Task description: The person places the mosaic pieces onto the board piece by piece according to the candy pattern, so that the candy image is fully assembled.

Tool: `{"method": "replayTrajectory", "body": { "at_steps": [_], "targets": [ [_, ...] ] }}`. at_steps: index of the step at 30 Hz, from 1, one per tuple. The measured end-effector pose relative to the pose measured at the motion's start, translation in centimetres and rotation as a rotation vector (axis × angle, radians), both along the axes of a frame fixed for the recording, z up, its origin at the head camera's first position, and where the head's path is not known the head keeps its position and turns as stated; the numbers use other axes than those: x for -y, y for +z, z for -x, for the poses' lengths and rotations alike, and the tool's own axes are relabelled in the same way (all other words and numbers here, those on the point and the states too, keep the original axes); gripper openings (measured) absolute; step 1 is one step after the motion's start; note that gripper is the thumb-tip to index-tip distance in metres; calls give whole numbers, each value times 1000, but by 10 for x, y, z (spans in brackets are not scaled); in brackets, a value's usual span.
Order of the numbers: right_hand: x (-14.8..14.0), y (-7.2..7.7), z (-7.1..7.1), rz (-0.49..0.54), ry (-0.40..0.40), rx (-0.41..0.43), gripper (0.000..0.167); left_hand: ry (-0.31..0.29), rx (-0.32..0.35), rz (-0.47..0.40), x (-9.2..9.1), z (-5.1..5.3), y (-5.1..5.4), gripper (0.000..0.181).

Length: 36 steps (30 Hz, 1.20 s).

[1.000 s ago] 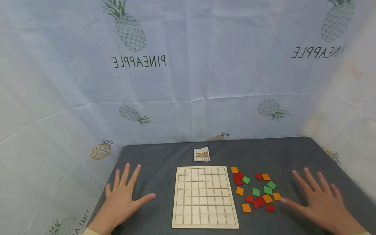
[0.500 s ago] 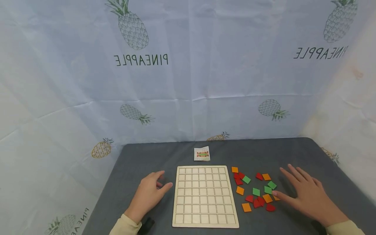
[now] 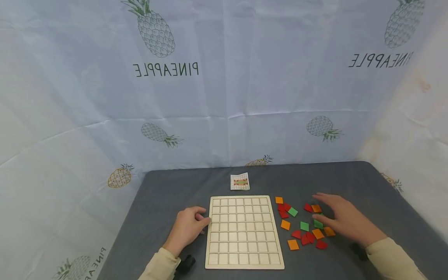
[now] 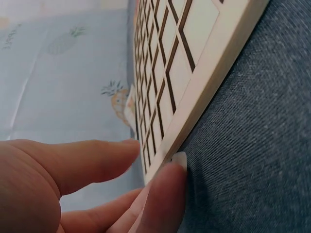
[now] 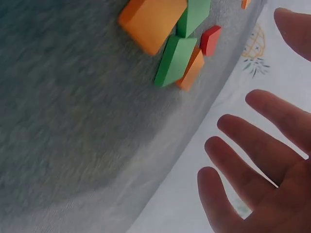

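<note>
At the left edge of the pale wooden grid board [image 3: 244, 266], my left hand [image 3: 187, 227] lies with bent fingers. In the left wrist view a fingertip [image 4: 167, 182] meets the board's side, close to the cloth. The thumb [image 4: 107, 158] stands apart from that finger, and I cannot tell whether it touches the board. My right hand [image 3: 344, 217] hovers by the loose tiles, fingers spread and holding nothing in the right wrist view. Closest to it are a green tile [image 3: 318, 224], an orange tile [image 3: 316, 209] and a red tile [image 3: 307, 207]; another green tile is mostly hidden.
Several more red, orange and green tiles lie right of the board, such as an orange square [image 3: 293, 244]. A small pattern card [image 3: 240, 181] lies behind the board. The dark cloth-covered table [image 3: 168, 186] ends at a pineapple-print curtain [image 3: 227, 77].
From spread out at the left, my left hand has moved right to the board's edge, its fingers bending. My right hand has come left over the tiles. Board, card and tiles stay put.
</note>
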State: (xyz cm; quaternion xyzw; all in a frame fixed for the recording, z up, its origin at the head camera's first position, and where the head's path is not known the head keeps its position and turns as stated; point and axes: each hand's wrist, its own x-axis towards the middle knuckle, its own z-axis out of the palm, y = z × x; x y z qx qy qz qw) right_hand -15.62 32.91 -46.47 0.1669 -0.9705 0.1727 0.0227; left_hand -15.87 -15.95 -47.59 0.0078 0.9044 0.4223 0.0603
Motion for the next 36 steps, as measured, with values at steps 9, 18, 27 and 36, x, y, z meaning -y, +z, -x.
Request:
{"method": "replayTrajectory", "body": {
  "at_steps": [9, 18, 27, 36],
  "targets": [
    [17, 6, 7, 13, 33, 27, 59, 12, 65, -86, -4, 6, -2, 28],
    [32, 2, 11, 25, 66, 44, 52, -13, 96, -97, -3, 11, -4, 28],
    [38, 3, 2, 6, 65, 76, 46, -14, 148, -133, 0, 14, -4, 30],
    [50, 2, -12, -27, 137, 41, 28, -17, 176, -123, 3, 17, -6, 31]
  ]
}}
